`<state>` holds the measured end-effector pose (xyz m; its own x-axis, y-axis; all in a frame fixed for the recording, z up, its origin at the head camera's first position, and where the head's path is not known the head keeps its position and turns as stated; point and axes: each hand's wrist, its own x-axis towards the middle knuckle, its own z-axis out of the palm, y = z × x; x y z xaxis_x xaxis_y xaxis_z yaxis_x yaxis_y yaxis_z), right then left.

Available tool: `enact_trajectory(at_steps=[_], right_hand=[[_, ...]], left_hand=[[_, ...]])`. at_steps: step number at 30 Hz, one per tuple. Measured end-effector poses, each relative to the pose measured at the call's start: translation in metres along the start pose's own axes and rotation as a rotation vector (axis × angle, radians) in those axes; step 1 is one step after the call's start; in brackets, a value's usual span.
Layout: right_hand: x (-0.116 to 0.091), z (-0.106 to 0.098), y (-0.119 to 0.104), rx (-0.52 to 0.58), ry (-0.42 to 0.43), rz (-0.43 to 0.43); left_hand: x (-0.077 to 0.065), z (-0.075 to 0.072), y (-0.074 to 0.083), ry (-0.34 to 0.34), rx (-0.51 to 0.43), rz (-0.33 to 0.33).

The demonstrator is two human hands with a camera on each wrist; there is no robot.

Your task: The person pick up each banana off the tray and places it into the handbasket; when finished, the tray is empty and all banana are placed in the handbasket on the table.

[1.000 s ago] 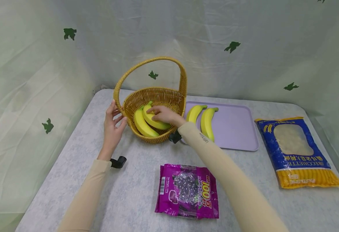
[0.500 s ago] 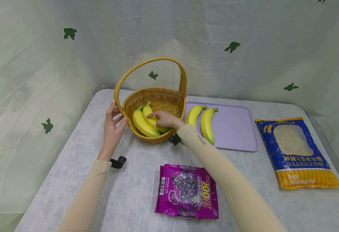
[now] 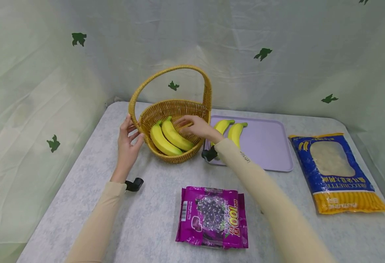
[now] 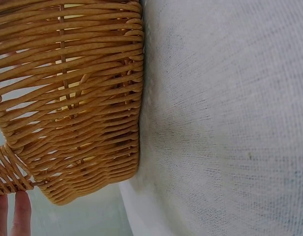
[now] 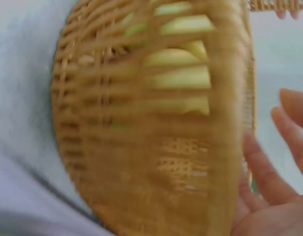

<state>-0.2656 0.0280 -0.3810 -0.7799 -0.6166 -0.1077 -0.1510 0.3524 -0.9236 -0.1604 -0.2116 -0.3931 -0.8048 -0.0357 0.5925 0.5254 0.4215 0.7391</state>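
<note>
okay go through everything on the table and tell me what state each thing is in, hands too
Basket: upright, handle up, holds two bananas.
Bananas in basket: lying side by side.
Bananas on tray: two, lying flat.
Tray: flat on table.
Purple bag: flat, looks sealed.
Blue bag: flat, looks sealed.
Left hand: open, against the basket's side.
Right hand: open, over basket, empty.

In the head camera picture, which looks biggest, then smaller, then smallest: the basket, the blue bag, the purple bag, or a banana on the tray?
1. Basket, counting its handle.
2. Blue bag, close behind the basket.
3. Purple bag, though it lies nearer the camera.
4. Banana on the tray, partly hidden by the right arm.
</note>
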Motion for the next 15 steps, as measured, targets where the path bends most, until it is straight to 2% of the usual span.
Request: enact_trajectory(at_steps=[3,7,15], right_hand=[[-0.008,-0.013,0.003,0.132,0.015,-0.028],[-0.019,-0.032,0.009,0.237,0.045,-0.029],[-0.047,-0.071,0.033,0.282,0.129,-0.007]], left_hand=[[0.0,0.0,0.0,0.0,0.003,-0.004],[0.0,0.0,0.0,-0.002,0.003,-0.006],[0.0,0.0,-0.001,-0.003,0.002,-0.006]])
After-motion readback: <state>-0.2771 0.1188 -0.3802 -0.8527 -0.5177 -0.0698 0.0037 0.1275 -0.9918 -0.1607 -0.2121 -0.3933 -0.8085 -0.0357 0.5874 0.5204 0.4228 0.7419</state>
